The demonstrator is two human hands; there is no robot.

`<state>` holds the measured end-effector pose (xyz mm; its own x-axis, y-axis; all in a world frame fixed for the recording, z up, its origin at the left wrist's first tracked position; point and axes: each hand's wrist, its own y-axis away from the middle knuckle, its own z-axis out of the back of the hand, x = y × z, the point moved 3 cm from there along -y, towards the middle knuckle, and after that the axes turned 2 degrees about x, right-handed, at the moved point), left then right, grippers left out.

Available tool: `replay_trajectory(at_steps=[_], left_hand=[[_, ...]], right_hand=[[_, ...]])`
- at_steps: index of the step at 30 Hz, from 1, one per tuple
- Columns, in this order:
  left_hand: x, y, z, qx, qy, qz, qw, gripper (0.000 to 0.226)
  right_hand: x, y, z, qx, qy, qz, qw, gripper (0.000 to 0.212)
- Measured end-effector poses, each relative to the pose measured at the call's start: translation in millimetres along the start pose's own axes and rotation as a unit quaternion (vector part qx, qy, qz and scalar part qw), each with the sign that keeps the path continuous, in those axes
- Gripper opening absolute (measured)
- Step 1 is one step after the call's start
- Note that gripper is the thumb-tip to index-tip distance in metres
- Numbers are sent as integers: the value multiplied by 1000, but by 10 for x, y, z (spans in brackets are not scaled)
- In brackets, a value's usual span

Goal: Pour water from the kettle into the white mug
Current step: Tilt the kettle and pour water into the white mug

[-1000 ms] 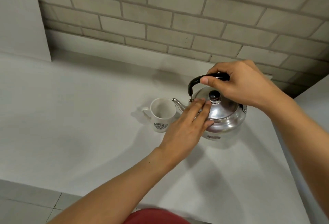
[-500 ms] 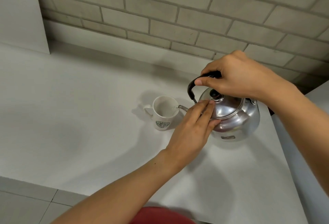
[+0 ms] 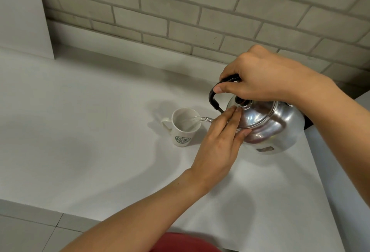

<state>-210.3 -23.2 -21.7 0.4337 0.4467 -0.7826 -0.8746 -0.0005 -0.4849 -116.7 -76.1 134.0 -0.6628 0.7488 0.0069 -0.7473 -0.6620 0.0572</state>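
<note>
A shiny steel kettle (image 3: 272,129) with a black handle hangs tilted to the left above the white counter. My right hand (image 3: 262,75) grips the handle from above. My left hand (image 3: 218,143) lies flat with its fingers pressed on the lid, near the black knob. The spout reaches over the rim of the white mug (image 3: 183,131), which stands upright with a green logo facing me and its handle to the left. A thin stream of water runs from the spout into the mug.
The white counter (image 3: 90,131) stretches left and toward me; its front edge runs along the bottom left, with floor tiles (image 3: 26,231) below. A brick wall (image 3: 180,11) closes the back. A white panel (image 3: 20,11) stands at the far left.
The kettle has been lifted off the counter and tipped further to the left. Its spout now hangs over the mug and water flows. My left hand stayed on the lid.
</note>
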Motion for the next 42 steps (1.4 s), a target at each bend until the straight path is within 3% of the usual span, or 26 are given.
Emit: replay_trajectory(at_steps=[42], left_hand=[[-72,-46,-103,-42,55,26,997,45]], right_hand=[[150,-101,152,58,94,5,994,39]])
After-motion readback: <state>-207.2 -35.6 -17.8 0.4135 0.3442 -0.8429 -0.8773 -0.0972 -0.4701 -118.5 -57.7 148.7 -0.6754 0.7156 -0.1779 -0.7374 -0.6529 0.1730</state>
